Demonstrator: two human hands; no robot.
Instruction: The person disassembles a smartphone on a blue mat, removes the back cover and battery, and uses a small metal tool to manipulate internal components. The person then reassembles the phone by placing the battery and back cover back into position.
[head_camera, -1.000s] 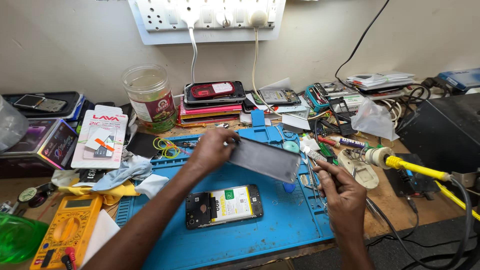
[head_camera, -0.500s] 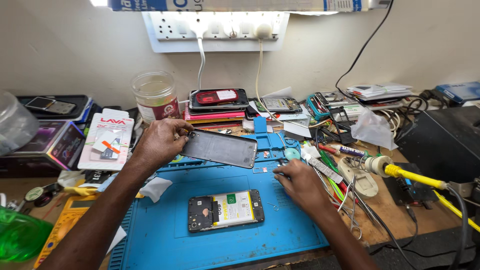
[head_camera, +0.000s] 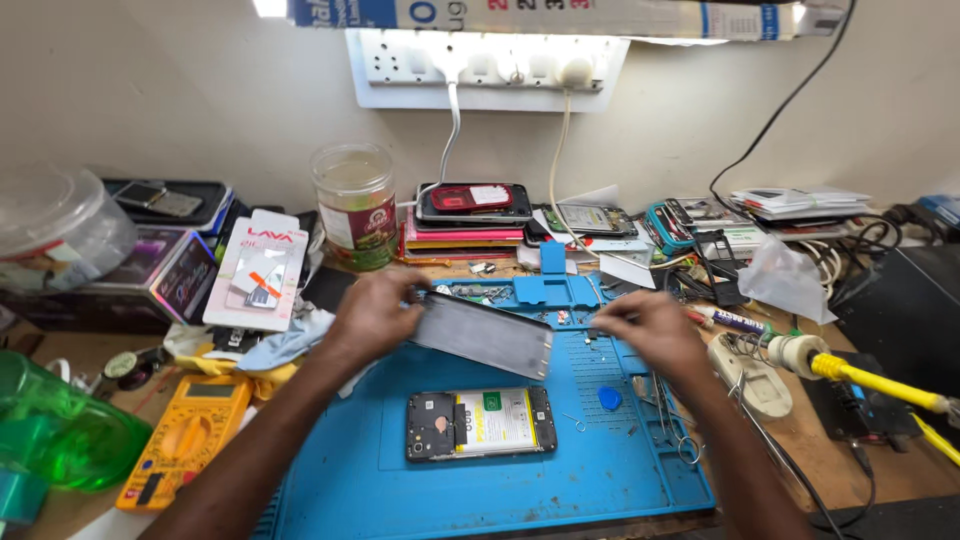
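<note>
1. On the blue work mat (head_camera: 330, 480), which covers the middle of the bench, lies the opened phone (head_camera: 481, 424), back side up with its battery showing. Its long axis runs left to right across the mat.
2. Above the opened phone, a little toward the wall, the grey back panel (head_camera: 482, 335) is held in the air. Its long axis also runs left to right, tilted down toward the right.
3. The left hand (head_camera: 375, 315) is closed on the left end of the panel, fingers over the top edge. It is the hand nearer to the phone.
4. The right hand (head_camera: 650, 328) is right of the panel, fingers pinched together. I cannot tell if it holds something small or touches the panel.
5. A small blue pick (head_camera: 609, 398) lies just right of the phone.
</note>
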